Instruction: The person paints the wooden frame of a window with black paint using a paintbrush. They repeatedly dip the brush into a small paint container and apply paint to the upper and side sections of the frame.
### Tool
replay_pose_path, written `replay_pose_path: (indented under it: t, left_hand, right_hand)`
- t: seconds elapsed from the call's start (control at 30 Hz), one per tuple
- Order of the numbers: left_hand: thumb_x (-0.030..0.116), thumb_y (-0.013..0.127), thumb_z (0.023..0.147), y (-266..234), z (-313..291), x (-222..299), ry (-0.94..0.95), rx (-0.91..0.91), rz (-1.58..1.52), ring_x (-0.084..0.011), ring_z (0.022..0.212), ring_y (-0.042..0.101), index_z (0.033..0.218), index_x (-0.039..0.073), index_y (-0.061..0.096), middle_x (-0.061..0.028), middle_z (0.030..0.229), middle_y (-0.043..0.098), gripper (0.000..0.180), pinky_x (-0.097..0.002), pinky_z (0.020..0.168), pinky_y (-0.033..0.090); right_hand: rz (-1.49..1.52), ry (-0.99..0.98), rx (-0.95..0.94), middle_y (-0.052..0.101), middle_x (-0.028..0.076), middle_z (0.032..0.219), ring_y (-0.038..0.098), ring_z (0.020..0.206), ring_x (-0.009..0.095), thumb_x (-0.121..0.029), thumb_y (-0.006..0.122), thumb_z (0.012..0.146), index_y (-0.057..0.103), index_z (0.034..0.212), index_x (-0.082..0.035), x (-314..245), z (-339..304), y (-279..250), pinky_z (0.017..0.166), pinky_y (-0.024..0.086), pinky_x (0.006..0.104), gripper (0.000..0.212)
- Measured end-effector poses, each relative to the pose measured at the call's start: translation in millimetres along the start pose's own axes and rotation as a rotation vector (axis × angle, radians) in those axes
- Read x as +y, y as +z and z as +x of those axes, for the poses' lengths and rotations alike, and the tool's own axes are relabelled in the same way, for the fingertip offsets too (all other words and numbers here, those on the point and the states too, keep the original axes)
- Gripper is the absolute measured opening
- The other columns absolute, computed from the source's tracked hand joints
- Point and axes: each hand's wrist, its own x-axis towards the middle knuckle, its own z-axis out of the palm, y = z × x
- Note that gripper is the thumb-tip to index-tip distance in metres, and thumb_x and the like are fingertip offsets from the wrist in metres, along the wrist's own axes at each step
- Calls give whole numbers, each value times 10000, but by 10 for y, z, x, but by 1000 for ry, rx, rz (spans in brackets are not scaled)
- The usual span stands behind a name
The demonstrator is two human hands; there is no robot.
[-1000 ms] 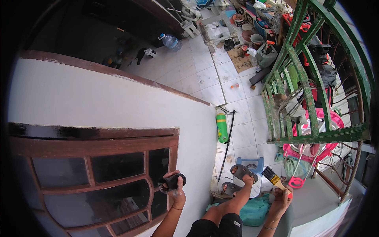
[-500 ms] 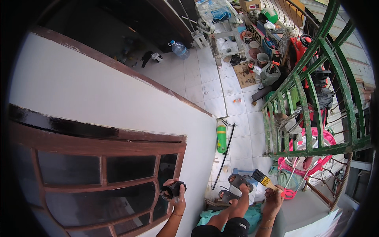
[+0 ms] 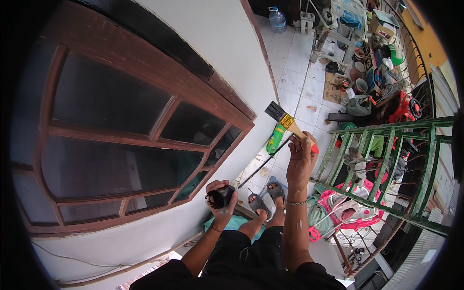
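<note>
My right hand (image 3: 300, 157) is raised and closed round the handle of a flat paintbrush (image 3: 290, 124). The brush has dark bristles, a yellow metal band and a pale handle with a red end; its bristles point up and to the left. Lower down, my left hand (image 3: 222, 200) grips a small round paint pot (image 3: 221, 196), black inside and smeared dark at the rim. Left of both hands is a brown wooden window frame (image 3: 121, 140) with dark glass panes. Its upper ledge (image 3: 145, 41) is partly coated glossy black, and bare brown wood shows toward its right end.
A green metal ladder or railing (image 3: 386, 174) stands at the right, beside a pink-rimmed item (image 3: 355, 205). On the tiled floor (image 3: 309, 87) lie a green cylinder (image 3: 275, 138) and a thin black rod (image 3: 270, 157). Buckets and clutter (image 3: 360, 84) fill the far right.
The view has swung toward the window, which now appears larger and tilted. My right hand with the paintbrush has risen and come left; both hands keep their hold.
</note>
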Motion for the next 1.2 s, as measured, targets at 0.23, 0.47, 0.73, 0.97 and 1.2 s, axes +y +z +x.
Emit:
replay_pose_path:
  t: [0.23,0.47,0.73,0.97,1.2]
  left_hand:
    - [-21,825,795,-359,4,304,-10,113,66,-252,1102,638,1213,20,555,-114,1202,548,500,-383,945,542]
    - [-11,857,763,-678,-113,424,-52,176,160,-242,1068,645,1175,20,591,-112,1148,594,492,-374,921,538]
    - [18,881,756,-733,-98,561,-29,268,109,-250,1054,651,1176,12,584,-121,1154,606,514,-372,915,535]
    - [3,790,866,-780,-157,762,-57,300,87,-252,1067,634,1217,2,548,-131,1212,589,426,-383,964,529]
    - [29,772,902,-912,-205,949,-35,344,149,-243,1090,619,1253,11,509,-123,1210,580,439,-386,973,542]
  right_hand:
    - [83,74,-182,730,106,1127,724,974,185,-249,615,1065,593,1307,-29,535,362,1313,807,537,276,328]
    - [93,70,-193,713,104,1139,719,927,172,-246,632,1057,600,1297,-2,901,343,1531,766,534,265,344]
    - [16,56,35,720,118,1101,724,933,184,-196,667,1029,621,1257,13,1250,264,1222,756,545,266,313]
    - [-460,-290,15,736,106,863,736,790,155,-143,641,1030,668,1092,57,957,217,1949,731,567,247,211]
    - [-489,-481,103,715,145,850,710,751,179,-155,667,999,688,1017,40,592,-5,2187,678,552,299,197]
